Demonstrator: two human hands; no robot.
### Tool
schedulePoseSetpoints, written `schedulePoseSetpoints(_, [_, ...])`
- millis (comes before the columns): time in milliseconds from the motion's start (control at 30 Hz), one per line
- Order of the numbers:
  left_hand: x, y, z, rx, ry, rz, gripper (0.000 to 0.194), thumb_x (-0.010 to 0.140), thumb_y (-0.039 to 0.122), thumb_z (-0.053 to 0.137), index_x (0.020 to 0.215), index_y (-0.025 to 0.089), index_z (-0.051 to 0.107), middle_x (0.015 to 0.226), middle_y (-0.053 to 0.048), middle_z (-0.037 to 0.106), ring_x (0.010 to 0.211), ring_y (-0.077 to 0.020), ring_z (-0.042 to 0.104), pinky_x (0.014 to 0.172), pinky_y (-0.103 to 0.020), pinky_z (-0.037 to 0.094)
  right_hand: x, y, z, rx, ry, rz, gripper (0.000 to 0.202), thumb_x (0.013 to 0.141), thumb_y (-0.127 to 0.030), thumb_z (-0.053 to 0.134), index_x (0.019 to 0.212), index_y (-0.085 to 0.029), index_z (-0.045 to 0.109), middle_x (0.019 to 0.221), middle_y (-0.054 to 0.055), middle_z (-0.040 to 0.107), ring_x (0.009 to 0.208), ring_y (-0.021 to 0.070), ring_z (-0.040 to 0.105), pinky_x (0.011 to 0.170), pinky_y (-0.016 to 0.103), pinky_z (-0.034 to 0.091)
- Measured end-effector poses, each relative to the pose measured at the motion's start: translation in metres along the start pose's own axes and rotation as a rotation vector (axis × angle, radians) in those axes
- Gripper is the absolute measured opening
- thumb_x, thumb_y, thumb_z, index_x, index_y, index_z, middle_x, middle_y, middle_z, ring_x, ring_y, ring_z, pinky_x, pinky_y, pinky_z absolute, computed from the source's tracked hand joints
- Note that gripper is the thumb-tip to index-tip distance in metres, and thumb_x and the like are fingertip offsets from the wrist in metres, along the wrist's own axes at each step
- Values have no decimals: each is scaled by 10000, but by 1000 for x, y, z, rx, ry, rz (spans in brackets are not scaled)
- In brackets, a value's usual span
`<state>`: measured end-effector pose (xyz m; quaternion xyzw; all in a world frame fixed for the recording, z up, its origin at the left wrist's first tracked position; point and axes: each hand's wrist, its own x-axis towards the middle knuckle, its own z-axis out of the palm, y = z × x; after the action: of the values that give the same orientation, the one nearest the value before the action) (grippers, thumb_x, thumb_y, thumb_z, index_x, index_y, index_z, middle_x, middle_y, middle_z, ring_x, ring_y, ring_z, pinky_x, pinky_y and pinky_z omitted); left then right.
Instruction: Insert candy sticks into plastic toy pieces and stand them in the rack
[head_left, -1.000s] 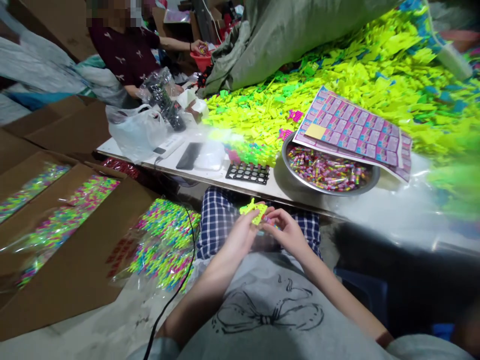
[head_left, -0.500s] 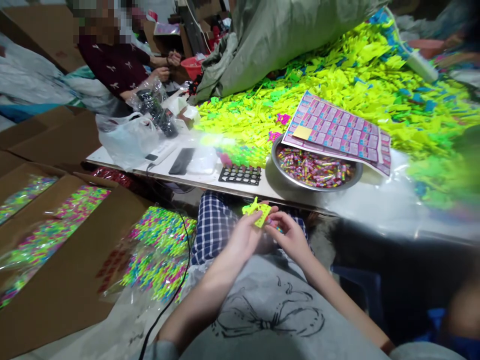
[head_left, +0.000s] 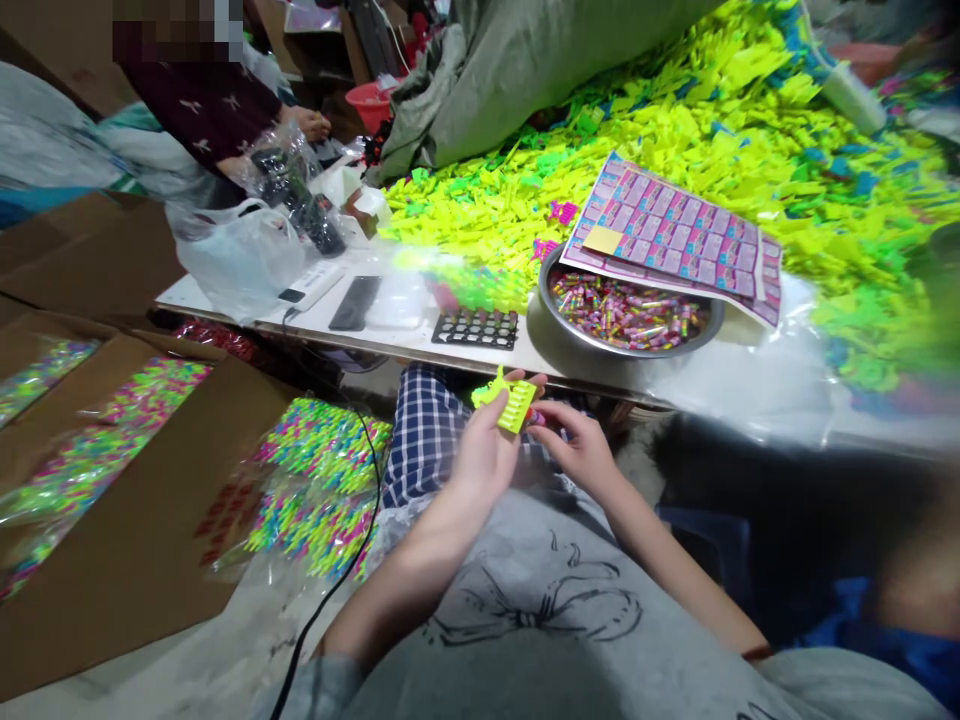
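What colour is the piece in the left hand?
The piece is neon yellow, clearest in the head view.

At the left end of the tabletop, a white plastic bag is placed; a dark flat slab is laid near the front edge. Below the left corner, a cardboard box printed in red is seen.
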<state>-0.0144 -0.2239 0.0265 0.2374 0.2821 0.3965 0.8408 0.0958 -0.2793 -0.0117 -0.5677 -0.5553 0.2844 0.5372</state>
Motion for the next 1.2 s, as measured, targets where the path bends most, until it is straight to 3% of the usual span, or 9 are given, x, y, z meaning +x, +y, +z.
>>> schedulePoseSetpoints(100, [-3,-1,-1,-20,51,20,207,805,241,480,980,176,570,1000,-59,659,993,-185,583,760,-266,476,-1,3,1,-109,-6,-101,226,822,-276,543,1039,-267,608,938,36,641,861,200,568,777,341,442])
schedulePoseSetpoints(200, [-5,3,1,-32,58,164,210,806,245,486,990,180,563,980,-47,665,984,-168,588,859,-281,440,1,10,3,-195,20,-153,262,849,-263,492,1090,-270,595,923,49,636,858,205,552,788,361,427])
schedulePoseSetpoints(333, [-3,15,4,61,16,353,195,796,275,515,970,207,573,985,-26,668,1038,-161,565,976,-299,356,4,17,6,-69,135,-28,264,834,-288,518,1086,-266,592,975,49,626,886,199,545,807,359,418])
schedulePoseSetpoints(467, [4,21,2,116,-9,253,181,786,277,527,939,199,582,935,-37,683,1015,-164,578,963,-307,362,8,4,11,413,50,224,276,797,-374,560,1049,-263,549,722,-20,586,642,131,548,603,259,441])
schedulePoseSetpoints(567, [12,22,-4,103,-9,136,189,778,283,525,937,195,578,913,-42,686,986,-177,592,923,-320,392,14,-11,17,561,-32,302,248,781,-398,573,964,-231,585,586,-50,501,521,95,465,505,217,379])
schedulePoseSetpoints(767, [28,28,-17,84,-66,48,213,774,284,509,939,169,579,816,-53,688,934,-203,613,873,-336,423,25,-10,28,601,-33,426,306,746,-436,601,927,-195,654,515,-50,452,463,76,368,441,207,282])
schedulePoseSetpoints(1000, [51,34,-24,109,85,55,177,742,268,526,869,149,560,702,-41,672,741,-186,644,749,-326,474,50,0,38,560,-85,487,329,734,-454,607,912,-187,677,495,-46,457,448,77,379,441,209,318])
schedulePoseSetpoints(1100, [62,33,-30,102,125,71,186,731,286,534,866,158,549,686,-30,664,699,-182,644,718,-328,486,60,-3,42,357,-46,442,307,685,-434,658,886,-204,690,691,6,624,640,150,548,607,279,458])
schedulePoseSetpoints(1200, [71,30,-38,150,160,114,192,728,307,552,862,170,542,703,-26,664,675,-176,644,690,-319,495,65,3,48,257,3,406,285,693,-419,654,895,-221,693,842,27,674,818,216,595,761,355,478])
